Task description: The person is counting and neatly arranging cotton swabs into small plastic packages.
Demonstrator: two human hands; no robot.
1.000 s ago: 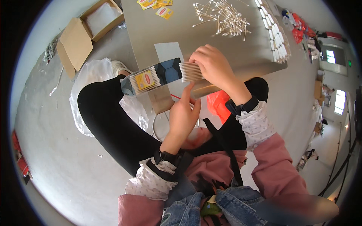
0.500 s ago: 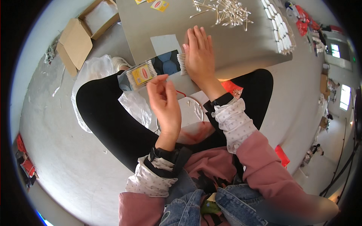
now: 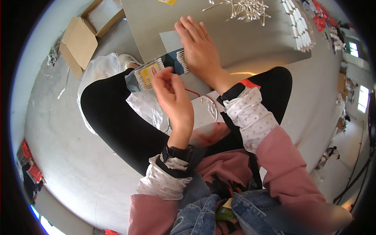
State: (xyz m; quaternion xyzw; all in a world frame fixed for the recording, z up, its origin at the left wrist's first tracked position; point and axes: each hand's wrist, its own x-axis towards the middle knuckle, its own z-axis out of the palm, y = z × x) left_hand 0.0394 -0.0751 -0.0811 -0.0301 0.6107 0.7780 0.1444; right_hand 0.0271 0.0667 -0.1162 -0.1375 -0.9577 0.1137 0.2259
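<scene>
My right hand [image 3: 201,55] is open and flat, fingers stretched out. Its edge rests beside a row of cotton swabs [image 3: 182,62] at the near edge of the table. My left hand [image 3: 174,96] has its fingers loosely curled, with nothing visible in them. Its fingertips are close to a clear plastic pack [image 3: 135,84] holding cotton swabs and a yellow card [image 3: 148,74]; whether they touch it I cannot tell. A dark blue hexagon-patterned surface [image 3: 170,62] shows between pack and row. Behind it lies a pale sheet [image 3: 169,40], partly covered by my right hand.
Loose cotton swabs [image 3: 250,9] are heaped at the table's far side. Bundled white swabs [image 3: 299,29] line its right end. An open cardboard box [image 3: 80,43] and a clear plastic bag [image 3: 100,72] are on the floor at left. A round container [image 3: 207,107] sits between my legs.
My right hand has moved left, and the swab row is now closer to the clear pack. The patterned gap between them has narrowed. My left hand stays curled near the pack.
</scene>
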